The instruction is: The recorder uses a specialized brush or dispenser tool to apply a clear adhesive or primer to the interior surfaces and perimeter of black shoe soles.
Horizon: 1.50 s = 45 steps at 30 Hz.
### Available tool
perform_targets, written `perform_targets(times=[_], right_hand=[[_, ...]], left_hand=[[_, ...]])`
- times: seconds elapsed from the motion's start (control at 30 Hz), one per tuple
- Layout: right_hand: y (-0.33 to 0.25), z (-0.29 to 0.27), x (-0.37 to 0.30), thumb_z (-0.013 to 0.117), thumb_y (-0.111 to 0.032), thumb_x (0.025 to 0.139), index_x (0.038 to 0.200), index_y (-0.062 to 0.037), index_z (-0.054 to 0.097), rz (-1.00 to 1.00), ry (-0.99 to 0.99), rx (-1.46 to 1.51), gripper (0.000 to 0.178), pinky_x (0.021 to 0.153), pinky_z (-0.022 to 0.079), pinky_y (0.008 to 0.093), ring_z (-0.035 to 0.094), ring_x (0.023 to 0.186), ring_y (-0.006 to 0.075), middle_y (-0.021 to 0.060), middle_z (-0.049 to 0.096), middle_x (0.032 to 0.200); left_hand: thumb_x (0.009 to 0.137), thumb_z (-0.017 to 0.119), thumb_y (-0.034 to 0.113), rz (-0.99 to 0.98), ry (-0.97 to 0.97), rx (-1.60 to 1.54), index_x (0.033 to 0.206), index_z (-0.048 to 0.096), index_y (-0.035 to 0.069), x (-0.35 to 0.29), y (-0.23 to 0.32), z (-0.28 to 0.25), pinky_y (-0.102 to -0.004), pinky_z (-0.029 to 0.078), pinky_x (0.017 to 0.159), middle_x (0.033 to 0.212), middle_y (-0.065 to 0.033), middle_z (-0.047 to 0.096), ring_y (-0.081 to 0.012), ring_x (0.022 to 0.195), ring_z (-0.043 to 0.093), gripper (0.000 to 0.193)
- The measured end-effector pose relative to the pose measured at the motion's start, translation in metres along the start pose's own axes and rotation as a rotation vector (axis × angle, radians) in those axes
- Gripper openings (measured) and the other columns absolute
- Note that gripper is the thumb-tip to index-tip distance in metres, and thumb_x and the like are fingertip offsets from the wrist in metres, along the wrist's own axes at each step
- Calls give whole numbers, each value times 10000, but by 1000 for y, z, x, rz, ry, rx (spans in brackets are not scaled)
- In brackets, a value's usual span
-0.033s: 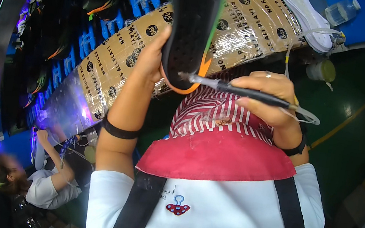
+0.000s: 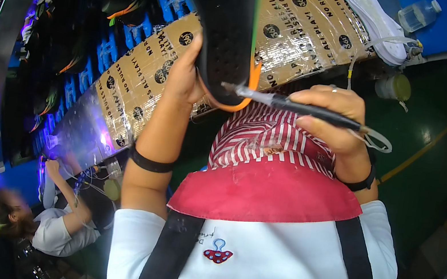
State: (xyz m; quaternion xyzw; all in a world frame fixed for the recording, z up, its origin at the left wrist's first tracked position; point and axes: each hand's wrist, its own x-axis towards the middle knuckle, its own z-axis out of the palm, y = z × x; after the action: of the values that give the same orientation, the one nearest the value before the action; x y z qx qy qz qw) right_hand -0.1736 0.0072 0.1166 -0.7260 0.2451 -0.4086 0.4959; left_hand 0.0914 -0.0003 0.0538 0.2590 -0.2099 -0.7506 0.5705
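The person's left hand is closed on the left edge of a black shoe sole, its thumb lying up along the side and the other fingers mostly hidden behind. The sole slants up and away to the right of that hand, its rounded near end low in front of the person and its far end running up toward the top edge of the view. An orange and green rim shows along its right side and round the near end.

The right hand is clamped on a dark-handled brush, held like a pen, with the sole to the left of the hand, beyond the brush tip. The tip lies over the near end of the sole; whether it touches cannot be told. A thin clear tube loops from the handle's back end.

Behind the sole stretches a bench covered in printed cardboard. A white shoe sole and a clear bottle lie at the upper right.
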Motion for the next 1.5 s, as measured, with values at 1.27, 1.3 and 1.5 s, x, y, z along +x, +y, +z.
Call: perform_targets(times=[1.27,1.3,1.5], right_hand=[[36,40,57,684,-107,709,801,-37,615,-305,473,-415,135,534,465,349,608,591,285,127,605,668],[33,40,56,684,-107,709,801,-37,615,-306,475,-414,135,534,465,349,608,591,285,127,605,668],[14,27,52,679,-97,713,804,-29,614,-222,638,-431,131,532,466,344,609,595,291,131,613,688]], left_hand=[[748,336,771,-200,-76,-495,1361,318,30,-32,-104,10,-466,453,909,1258,-241,471,-372,1091,514,961],[751,337,766,-197,-77,-493,1361,317,31,-33,-104,8,-466,450,912,1259,-240,470,-371,1093,512,956],[766,340,740,-183,-75,-507,1363,314,33,-30,-105,5,-464,430,930,1267,-232,465,-367,1108,497,926]])
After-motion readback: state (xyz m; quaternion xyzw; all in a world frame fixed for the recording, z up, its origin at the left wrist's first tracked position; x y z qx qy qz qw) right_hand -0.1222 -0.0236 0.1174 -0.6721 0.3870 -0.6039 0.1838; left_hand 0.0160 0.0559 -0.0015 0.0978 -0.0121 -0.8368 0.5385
